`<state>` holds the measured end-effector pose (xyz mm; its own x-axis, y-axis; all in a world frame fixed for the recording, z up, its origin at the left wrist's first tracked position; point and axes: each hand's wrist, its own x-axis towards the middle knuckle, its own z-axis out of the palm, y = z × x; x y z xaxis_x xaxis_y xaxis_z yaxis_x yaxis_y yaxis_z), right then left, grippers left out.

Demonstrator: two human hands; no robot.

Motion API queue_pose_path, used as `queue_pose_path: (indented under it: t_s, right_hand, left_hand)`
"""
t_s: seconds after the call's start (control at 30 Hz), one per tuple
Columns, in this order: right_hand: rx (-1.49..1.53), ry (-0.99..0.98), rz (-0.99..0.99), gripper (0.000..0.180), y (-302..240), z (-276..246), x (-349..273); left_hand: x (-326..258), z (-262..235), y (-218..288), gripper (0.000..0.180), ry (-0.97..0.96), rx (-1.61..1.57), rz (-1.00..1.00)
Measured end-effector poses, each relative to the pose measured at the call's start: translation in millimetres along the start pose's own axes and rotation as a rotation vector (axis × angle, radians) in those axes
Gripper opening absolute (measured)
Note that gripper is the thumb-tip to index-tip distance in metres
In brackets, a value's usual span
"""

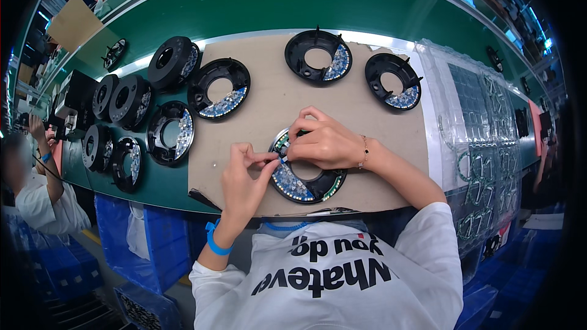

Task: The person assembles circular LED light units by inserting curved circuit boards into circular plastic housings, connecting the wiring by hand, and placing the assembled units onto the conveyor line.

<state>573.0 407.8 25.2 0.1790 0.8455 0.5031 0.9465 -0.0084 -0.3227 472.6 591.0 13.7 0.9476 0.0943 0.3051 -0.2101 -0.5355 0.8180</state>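
A black ring-shaped housing (pixel 309 186) with a curved strip of small pale chips lies on a brown cardboard sheet (pixel 257 110). My right hand (pixel 324 140) rests on top of the ring, fingers curled over its upper left rim. My left hand (pixel 244 174) pinches a small part at the ring's left edge, thumb and forefinger meeting the right hand's fingertips. A blue band sits on my left wrist, a thin bracelet on my right.
Three similar black rings (pixel 219 87) (pixel 318 55) (pixel 393 80) lie further back on the cardboard. More rings, some stacked (pixel 129 101), crowd the green bench at left. Clear plastic trays of parts (pixel 483 140) lie at right. Another person (pixel 36 189) sits far left. Blue bins (pixel 147 238) stand below.
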Motion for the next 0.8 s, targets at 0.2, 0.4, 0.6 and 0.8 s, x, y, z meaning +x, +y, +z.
queue_pose_path:
  t_s: [0.2, 0.4, 0.6, 0.8]
  right_hand:
    - [-0.002, 0.026, 0.013, 0.013, -0.3, 0.9, -1.2]
    - [-0.057, 0.040, -0.011, 0.013, -2.5, 1.8, -0.1]
    - [0.057, 0.043, 0.000, 0.014, 0.1, 2.2, -2.1]
    - [0.120, 0.007, 0.020, 0.014, 0.8, 1.1, -2.2]
  left_hand:
    - [2.0, 5.3, 3.2, 0.040, -0.056, -0.028, -0.090]
    - [4.6, 4.3, 5.9, 0.042, -0.062, -0.012, -0.098]
    - [0.8, -0.3, 2.5, 0.042, -0.093, -0.102, -0.095]
    - [-11.9, -12.6, -3.0, 0.043, -0.164, 0.014, 0.041]
